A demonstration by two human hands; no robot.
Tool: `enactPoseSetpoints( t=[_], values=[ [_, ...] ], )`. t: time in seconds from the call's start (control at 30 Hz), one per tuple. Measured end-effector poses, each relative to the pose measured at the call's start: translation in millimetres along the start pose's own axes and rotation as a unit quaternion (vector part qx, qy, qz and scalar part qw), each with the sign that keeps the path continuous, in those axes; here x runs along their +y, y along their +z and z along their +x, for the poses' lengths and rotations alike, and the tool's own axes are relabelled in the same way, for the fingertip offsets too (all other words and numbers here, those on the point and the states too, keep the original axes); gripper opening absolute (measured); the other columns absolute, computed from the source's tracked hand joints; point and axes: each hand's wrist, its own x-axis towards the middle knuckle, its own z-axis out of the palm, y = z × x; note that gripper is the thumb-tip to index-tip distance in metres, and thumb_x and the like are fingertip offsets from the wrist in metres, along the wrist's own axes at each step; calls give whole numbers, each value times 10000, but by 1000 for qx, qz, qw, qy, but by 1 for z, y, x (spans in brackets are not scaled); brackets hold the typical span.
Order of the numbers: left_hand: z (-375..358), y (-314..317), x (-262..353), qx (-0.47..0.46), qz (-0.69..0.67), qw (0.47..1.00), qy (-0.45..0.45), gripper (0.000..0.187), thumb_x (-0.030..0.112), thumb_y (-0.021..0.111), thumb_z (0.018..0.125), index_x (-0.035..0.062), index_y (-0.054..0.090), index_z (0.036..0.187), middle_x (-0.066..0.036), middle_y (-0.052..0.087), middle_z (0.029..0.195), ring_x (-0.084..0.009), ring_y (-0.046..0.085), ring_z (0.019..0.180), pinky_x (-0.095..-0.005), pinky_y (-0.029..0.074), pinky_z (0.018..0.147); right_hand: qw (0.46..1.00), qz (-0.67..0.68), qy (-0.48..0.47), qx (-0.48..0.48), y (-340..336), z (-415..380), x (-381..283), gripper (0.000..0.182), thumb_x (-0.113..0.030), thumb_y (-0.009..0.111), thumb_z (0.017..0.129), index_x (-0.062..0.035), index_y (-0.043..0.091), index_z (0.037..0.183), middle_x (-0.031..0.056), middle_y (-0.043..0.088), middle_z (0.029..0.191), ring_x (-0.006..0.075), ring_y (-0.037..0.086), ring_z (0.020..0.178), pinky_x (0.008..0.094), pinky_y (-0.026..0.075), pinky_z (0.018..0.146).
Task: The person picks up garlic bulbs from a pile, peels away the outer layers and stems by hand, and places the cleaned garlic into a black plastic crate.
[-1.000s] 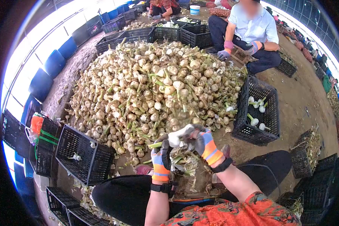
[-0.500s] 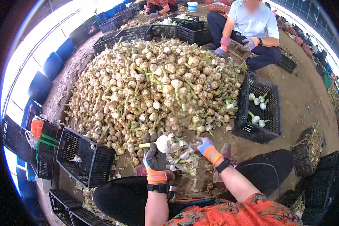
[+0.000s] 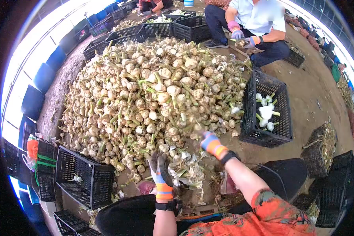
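The left hand [image 3: 161,173] and right hand [image 3: 212,144], in two striped gloves, are at the near edge of one mound [image 3: 157,94] of round, dirt-flecked garlic, but I cannot tell whether either grips anything. Beyond and right of the right hand, one black plastic lattice crate [image 3: 263,137] holds seven smooth white bulbs [image 3: 266,112]; left of the left hand, another crate [image 3: 103,185] holds one.

My left hand [image 3: 160,173] is just beside the near edge of the heap [image 3: 153,90], fingers extended toward it. My right hand [image 3: 211,143] is at the heap's near right edge, fingertips too blurred to read, its forearm [image 3: 244,176] slanting toward the heap.
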Motion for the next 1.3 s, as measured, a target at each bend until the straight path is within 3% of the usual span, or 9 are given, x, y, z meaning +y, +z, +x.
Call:
enactPoseSetpoints(
  t=[0.17,0.3,0.43,0.73,0.83,0.97,1.1,1.17,1.3],
  values=[
    [8,-11,-25,-5,42,999,-15,381,20,608,801,6,498,1165,-98,565,1077,-181,567,946,-291,478,827,979,-206,13,6,1,26,-20,347,-194,578,706,-75,592,1031,176,536,1133,343,528,1013,408,433,863],
    [14,-20,-44,-97,143,985,-10,652,-14,689,706,19,379,1278,-94,440,1261,-200,497,1077,-310,425,913,981,77,24,176,-19,24,-29,322,-125,567,712,-1,585,1008,171,635,893,305,609,801,353,486,742],
    [14,-4,-54,-184,157,964,113,774,26,719,689,46,296,1337,-90,362,1332,-218,440,1155,-343,395,956,761,636,-36,-121,-48,-23,-59,387,-64,548,796,34,468,1162,105,627,869,159,587,728,255,476,702],
    [-15,11,-10,-118,40,985,116,664,-58,726,639,21,419,1222,-75,492,1193,-188,508,1061,-314,436,917,755,655,14,-29,-8,-73,-142,320,31,605,717,41,531,1028,66,609,878,160,584,742,257,485,632],
    [-20,6,-3,-99,74,981,147,690,-61,748,601,18,425,1205,-71,491,1184,-186,510,1055,-317,434,917,877,470,-80,49,-15,-83,-152,355,111,508,666,67,526,1018,69,598,852,183,588,725,253,489,618],
    [-23,10,2,-113,44,984,134,689,-47,754,593,26,426,1195,-62,498,1150,-177,509,1034,-319,434,913,811,572,-103,-68,-46,-96,-160,313,-172,637,817,7,519,1046,62,610,967,127,584,877,256,474,764],
    [-26,13,1,-112,166,950,241,671,-30,762,592,39,431,1172,-47,505,1126,-162,510,1023,-310,446,884,819,569,-68,-27,-31,-89,-163,469,181,381,703,74,408,1159,191,589,984,183,604,852,336,505,797],
    [-30,16,7,-116,61,975,178,659,-25,768,583,38,438,1150,-51,503,1124,-159,497,1039,-310,442,890,735,668,-100,-61,-48,-101,-180,285,-146,678,789,-20,555,1013,22,619,934,91,567,833,235,457,745],
    [-39,24,23,-119,38,980,154,657,-18,781,574,39,442,1133,-63,515,1102,-171,515,1015,-310,446,892,777,619,-75,-93,-50,-94,-165,271,-144,674,791,-24,565,1007,27,620,941,91,572,846,237,461,746]
  ],
)
